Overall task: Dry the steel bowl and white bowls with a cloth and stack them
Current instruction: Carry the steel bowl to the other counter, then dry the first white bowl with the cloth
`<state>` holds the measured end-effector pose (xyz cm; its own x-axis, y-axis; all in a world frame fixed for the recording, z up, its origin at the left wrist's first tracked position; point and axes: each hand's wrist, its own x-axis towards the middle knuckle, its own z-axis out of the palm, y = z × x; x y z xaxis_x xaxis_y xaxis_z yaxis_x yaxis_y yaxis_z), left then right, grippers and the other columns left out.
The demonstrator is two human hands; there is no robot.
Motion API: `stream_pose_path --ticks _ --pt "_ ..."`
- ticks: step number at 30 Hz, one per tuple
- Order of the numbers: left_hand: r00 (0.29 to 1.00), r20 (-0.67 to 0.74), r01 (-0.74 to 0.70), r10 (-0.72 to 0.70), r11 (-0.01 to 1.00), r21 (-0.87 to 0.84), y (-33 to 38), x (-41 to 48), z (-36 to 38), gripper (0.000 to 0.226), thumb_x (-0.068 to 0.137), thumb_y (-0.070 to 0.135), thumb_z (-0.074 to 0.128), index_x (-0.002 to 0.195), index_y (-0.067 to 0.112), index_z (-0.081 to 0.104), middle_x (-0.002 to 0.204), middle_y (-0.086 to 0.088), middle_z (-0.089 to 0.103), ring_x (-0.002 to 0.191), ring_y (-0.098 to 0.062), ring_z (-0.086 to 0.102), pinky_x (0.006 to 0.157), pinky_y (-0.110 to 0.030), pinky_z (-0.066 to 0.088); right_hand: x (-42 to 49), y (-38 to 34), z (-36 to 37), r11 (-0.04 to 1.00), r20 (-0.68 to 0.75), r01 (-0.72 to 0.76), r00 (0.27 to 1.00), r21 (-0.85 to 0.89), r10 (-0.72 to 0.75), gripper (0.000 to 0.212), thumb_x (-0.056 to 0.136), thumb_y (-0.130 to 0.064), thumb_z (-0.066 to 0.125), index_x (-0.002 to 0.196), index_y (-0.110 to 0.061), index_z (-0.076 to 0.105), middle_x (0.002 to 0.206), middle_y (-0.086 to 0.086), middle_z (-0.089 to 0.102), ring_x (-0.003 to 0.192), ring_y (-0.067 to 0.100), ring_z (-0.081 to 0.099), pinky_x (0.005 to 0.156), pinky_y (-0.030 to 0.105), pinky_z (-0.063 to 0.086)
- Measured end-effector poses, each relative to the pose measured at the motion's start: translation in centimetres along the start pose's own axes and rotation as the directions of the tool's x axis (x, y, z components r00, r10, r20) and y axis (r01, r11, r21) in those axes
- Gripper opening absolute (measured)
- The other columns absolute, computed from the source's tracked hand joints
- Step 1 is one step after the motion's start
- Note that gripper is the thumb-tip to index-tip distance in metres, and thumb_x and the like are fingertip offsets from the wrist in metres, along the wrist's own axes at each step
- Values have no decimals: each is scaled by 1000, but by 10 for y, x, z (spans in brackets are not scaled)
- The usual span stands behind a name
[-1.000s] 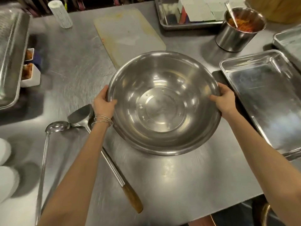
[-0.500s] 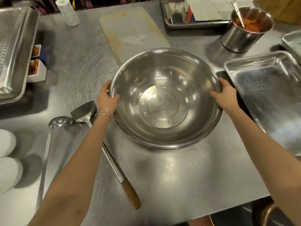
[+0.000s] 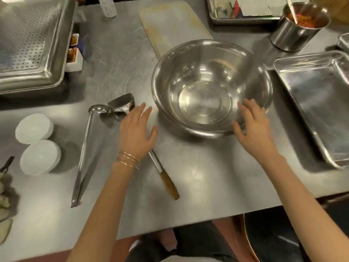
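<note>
Steel bowl (image 3: 211, 87) stands upright in the middle of the tabletop (image 3: 198, 178), and neither hand grips it. Our left hand (image 3: 137, 129) hovers flat just left of it, above the shaft of a wooden-handled spoon (image 3: 166, 178). Our right hand (image 3: 253, 127) is at the near right rim, with fingers (image 3: 249, 108) straight and spread. Whether they touch the rim, we cannot tell. The two white bowls (image 3: 40, 157) sit well apart from it at the near left, side by side and not stacked, rims down as it seems.

We judge that the drying is not yet begun, because no hand has a cloth. The next move calls for finding one; then one hand must steady the bowl while the other wipes.

We see no sure cloth. A pale lump (image 3: 3, 195) at the left edge is cut off and we cannot name it. The bowl is a little blurred, so water drops inside are hard to make out.
</note>
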<state>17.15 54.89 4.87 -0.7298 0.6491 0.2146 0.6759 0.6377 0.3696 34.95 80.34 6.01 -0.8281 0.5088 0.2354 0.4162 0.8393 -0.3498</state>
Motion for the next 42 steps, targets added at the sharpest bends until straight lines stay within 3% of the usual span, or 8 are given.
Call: stream_pose_path --ticks 5,14,18,21,25,33,37,42 --pt "996 63 63 -66 997 42 -30 -110 -21 55 86 42 37 129 10 52 134 -12 52 124 -32 48 99 -48 38 -87 -88 33 995 64 87 994 54 -91 52 88 -29 41 131 -1 46 135 21 47 129 38 39 107 56 30" --pt "983 127 116 -132 985 124 -136 -296 -90 52 83 37 41 125 9 54 130 -12 55 118 -30 49 94 -38 35 -239 -257 98 974 196 113 969 198 -152 50 90 -31 37 133 -7 46 139 15 46 133 32 37 108 53 31" --pt "978 140 126 -152 976 180 -174 -349 -126 52 85 38 40 125 10 55 129 -11 56 118 -30 52 97 -39 36 -266 -320 112 966 247 164 946 198 -211 47 91 -19 55 136 -12 44 145 10 41 138 27 29 114 43 18" --pt "978 119 148 -172 970 191 -195 -371 -143 51 85 37 42 128 12 53 130 -8 56 121 -27 50 99 -37 32 -265 -354 117 950 238 229 931 213 -278 47 91 -19 56 136 -15 45 145 7 41 138 25 30 114 44 22" --pt "972 80 202 -222 958 203 -227 -386 -151 50 84 38 42 127 13 53 129 -8 56 120 -27 51 100 -38 32 -250 -381 132 922 250 344 890 180 -381 45 88 -21 53 132 -12 48 140 12 47 134 30 37 110 46 26" --pt "968 86 202 -236 935 291 -309 -340 -160 52 84 37 41 127 11 55 130 -9 56 122 -28 50 102 -43 32 -171 -411 186 870 285 482 824 99 -489 50 75 -11 72 123 -6 56 128 20 55 121 39 51 99 54 37" --pt "971 91 187 -222 937 296 -349 -290 -166 52 83 35 43 129 12 52 133 -8 53 126 -27 47 103 -46 33 -112 -428 212 872 314 471 815 130 -487 56 71 -10 74 124 -3 55 128 24 54 120 41 51 99 55 42" --pt "961 170 172 -220 951 259 -375 -256 -151 47 84 32 43 124 10 57 130 -9 56 122 -27 50 101 -46 40 -55 -452 239 925 347 347 857 156 -381 53 83 -11 65 132 -3 46 134 26 46 124 41 45 92 51 46"
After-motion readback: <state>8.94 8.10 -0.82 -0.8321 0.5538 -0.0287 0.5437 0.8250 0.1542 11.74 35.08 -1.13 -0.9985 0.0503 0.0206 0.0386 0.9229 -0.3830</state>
